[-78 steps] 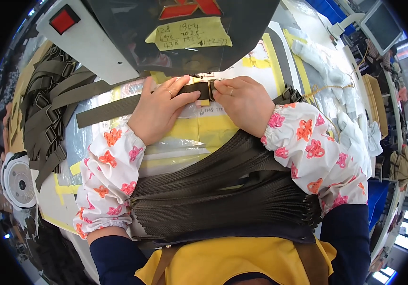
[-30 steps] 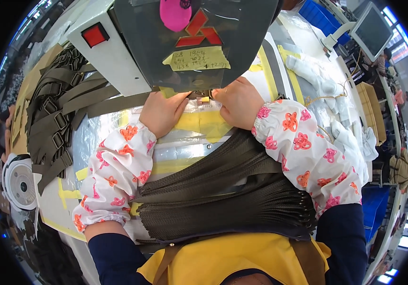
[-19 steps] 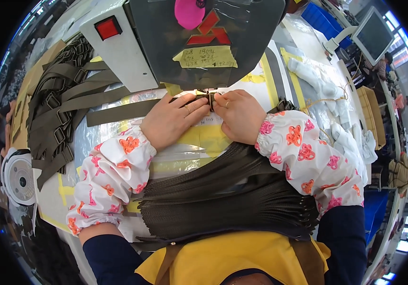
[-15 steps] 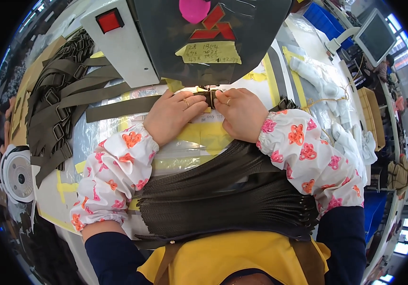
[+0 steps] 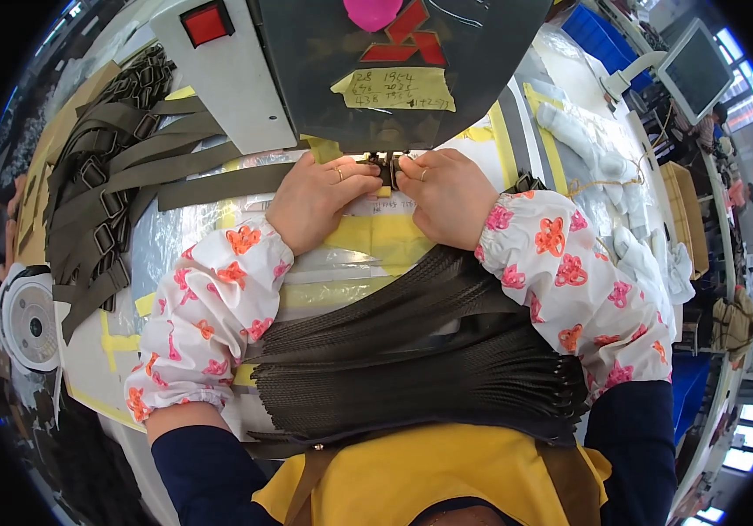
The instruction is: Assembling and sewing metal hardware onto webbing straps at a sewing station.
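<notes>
Pinching olive webbing strap [image 5: 219,184] flat under sewing machine head [image 5: 394,61]: left hand [image 5: 319,200] and right hand [image 5: 446,195], fingers curled closed on strap's buckle end [image 5: 388,168], likely steadying it at needle. Finished straps [image 5: 96,202] piled left; stack [image 5: 411,368] in lap.

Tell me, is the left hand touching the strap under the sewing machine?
Touching. The head view shows the left hand lying flat on the olive strap, fingertips pressing it beside the needle.

An olive-brown strap [image 5: 219,182] lies flat, running out leftward from under the left hand [image 5: 319,200]. Its end carries a dark buckle [image 5: 388,167], pinched between the fingertips of the left hand and the right hand [image 5: 446,195], just under the sewing machine head [image 5: 376,70].
</notes>
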Available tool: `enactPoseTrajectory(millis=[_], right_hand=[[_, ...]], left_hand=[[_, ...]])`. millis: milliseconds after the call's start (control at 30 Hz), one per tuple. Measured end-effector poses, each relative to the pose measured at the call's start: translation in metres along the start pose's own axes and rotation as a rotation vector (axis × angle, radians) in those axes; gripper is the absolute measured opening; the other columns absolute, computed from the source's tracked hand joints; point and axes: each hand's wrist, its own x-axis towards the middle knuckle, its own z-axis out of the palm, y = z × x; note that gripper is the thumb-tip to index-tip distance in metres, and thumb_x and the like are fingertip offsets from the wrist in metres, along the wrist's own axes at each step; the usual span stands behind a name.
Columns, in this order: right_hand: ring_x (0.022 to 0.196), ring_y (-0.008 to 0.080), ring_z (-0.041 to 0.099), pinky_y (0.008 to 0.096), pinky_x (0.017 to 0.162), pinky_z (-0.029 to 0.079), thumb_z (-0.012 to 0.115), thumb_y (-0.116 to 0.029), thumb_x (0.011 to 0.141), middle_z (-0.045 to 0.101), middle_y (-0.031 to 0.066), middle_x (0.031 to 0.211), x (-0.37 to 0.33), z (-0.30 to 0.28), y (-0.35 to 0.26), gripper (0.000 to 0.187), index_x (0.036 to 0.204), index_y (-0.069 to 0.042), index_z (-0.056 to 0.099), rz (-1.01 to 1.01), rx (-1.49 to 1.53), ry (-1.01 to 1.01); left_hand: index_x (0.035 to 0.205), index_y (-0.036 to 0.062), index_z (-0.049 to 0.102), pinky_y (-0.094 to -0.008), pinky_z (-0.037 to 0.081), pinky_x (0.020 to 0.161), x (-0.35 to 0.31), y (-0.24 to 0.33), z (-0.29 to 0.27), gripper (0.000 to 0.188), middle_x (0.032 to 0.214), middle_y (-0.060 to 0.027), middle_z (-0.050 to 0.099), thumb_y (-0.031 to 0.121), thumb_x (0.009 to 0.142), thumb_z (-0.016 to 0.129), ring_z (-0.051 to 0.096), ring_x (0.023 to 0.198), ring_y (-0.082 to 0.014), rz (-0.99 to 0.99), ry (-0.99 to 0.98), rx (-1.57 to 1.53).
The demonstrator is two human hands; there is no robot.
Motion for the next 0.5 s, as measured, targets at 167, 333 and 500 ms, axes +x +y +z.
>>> enactPoseTrajectory(millis=[167, 333, 500], right_hand=[[0.082, 0.0193, 0.057, 0.0320, 0.075, 0.044, 0.056, -0.013, 0.064, 0.062, 0.0060, 0.079, 0.014, -0.009, 0.008, 0.013, 0.071, -0.004, 0.062, 0.066, -0.025, -0.102], [0.081, 0.0197, 0.058, 0.0316, 0.076, 0.044, 0.056, -0.011, 0.063, 0.062, 0.0059, 0.078, 0.019, -0.010, 0.010, 0.011, 0.070, -0.005, 0.061, 0.092, -0.029, -0.097], [0.083, 0.0197, 0.058, 0.0317, 0.077, 0.044, 0.056, -0.011, 0.063, 0.062, 0.0054, 0.078, 0.015, -0.006, 0.012, 0.012, 0.071, -0.005, 0.061, 0.063, -0.015, -0.014]], left_hand=[[0.092, 0.0113, 0.064, -0.0322, 0.051, 0.067, 0.005, -0.010, 0.006, 0.023, 0.099, -0.0036, 0.064, 0.001, 0.071, 0.061, 0.062, 0.081, -0.0245, -0.184, -0.036, -0.132], [0.094, 0.0168, 0.064, -0.0356, 0.048, 0.060, 0.006, -0.020, 0.017, 0.025, 0.084, -0.0052, 0.064, 0.006, 0.072, 0.061, 0.060, 0.067, -0.0269, -0.116, 0.116, -0.099], [0.095, 0.0221, 0.065, -0.0402, 0.044, 0.053, 0.002, -0.022, 0.019, 0.023, 0.063, -0.0102, 0.058, 0.013, 0.074, 0.059, 0.055, 0.055, -0.0295, -0.178, 0.095, -0.008]])
